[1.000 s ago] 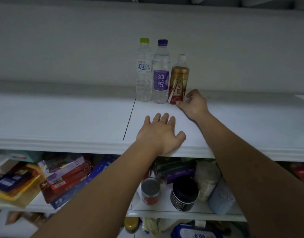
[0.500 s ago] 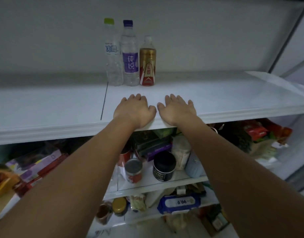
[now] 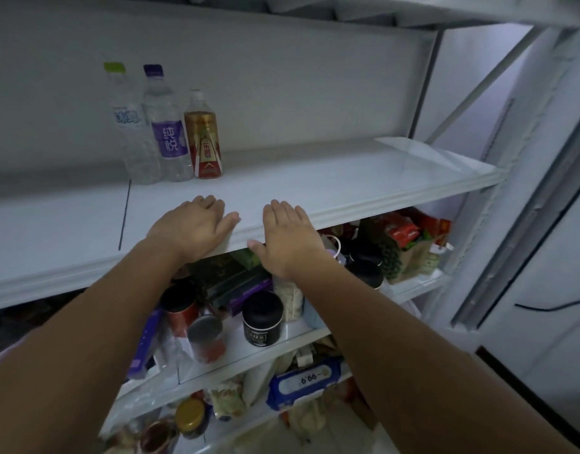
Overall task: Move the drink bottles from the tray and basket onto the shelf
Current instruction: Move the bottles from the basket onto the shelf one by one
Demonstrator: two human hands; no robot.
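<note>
3 bottles point(image 3: 170, 126) stand upright at the back of the shelf point(image 3: 315, 188), touching in a row. The left hand point(image 3: 192, 226) and right hand point(image 3: 287, 235) lie flat on its front edge, holding nothing. This looks like a pause between loads (tray and basket unseen); next comes fetching another bottle.

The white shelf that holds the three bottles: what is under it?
Under the white shelf is a lower shelf with a black jar, a red can and a paper bag. The left forearm, the right forearm and the shelf's front edge cover the rest.
</note>
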